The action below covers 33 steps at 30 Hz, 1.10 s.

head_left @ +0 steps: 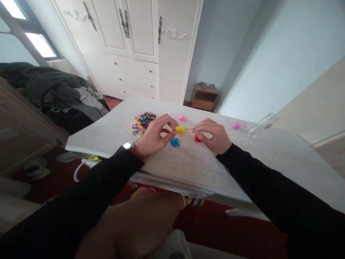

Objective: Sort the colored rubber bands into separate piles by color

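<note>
A thin red elastic band [188, 129] runs between my two hands, pulled taut. My left hand [155, 136] pinches its left end, fingertips against a yellow bundle of small bands [180, 130]. My right hand [212, 135], also closed, grips the other end to the right of that bundle. Whether the red band passes around the yellow bundle or behind it, I cannot tell. Below the hands lie a blue bundle [175, 142] and, partly covered by my right fingers, a red bundle [197, 138]. A pink bundle [182, 118] sits farther back.
A mixed heap of colourful bands [142, 121] lies left of my left hand on the white table [172, 165]. Toward the right are a pink round item with a loop [236, 125] and a clear container lying tilted [262, 126]. A white wardrobe [129, 43] stands behind.
</note>
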Motion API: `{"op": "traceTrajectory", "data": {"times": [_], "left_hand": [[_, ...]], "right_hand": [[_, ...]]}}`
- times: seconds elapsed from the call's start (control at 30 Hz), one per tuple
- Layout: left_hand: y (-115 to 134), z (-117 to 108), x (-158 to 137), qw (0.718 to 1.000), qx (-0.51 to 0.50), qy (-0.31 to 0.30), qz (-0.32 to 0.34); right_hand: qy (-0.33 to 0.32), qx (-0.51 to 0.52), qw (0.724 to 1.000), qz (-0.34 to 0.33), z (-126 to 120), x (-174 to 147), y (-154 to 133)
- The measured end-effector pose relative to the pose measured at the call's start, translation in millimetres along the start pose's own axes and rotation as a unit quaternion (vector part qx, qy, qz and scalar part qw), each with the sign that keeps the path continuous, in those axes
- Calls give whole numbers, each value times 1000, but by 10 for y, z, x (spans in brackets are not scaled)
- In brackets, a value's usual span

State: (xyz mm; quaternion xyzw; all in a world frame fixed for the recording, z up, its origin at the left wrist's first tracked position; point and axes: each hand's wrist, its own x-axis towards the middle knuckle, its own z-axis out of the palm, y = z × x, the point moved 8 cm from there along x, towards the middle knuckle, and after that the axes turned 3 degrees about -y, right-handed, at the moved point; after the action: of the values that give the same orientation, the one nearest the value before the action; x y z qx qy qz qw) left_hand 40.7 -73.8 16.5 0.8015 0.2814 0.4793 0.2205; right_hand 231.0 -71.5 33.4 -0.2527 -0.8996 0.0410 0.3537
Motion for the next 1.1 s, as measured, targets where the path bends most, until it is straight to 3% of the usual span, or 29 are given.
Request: {"op": "traceTrajectory", "data": {"times": [0.13, 0.27, 0.63, 0.93, 1.1], "left_hand": [[26, 1, -7, 1000, 6, -9, 6], [39, 6, -12, 999, 22, -15, 22], [25, 19, -24, 999, 21, -26, 42], [20, 20, -26, 999, 27, -30, 35], [19, 24, -25, 999, 29, -31, 33]], "right_hand": [[58, -19, 990, 126, -245, -80, 430], [54, -9, 985, 162, -260, -143, 629], [-31, 27, 991, 129, -87, -134, 590], [-15, 34, 985, 167, -120, -148, 623], [-73, 73, 986, 127, 97, -172, 590]]}}
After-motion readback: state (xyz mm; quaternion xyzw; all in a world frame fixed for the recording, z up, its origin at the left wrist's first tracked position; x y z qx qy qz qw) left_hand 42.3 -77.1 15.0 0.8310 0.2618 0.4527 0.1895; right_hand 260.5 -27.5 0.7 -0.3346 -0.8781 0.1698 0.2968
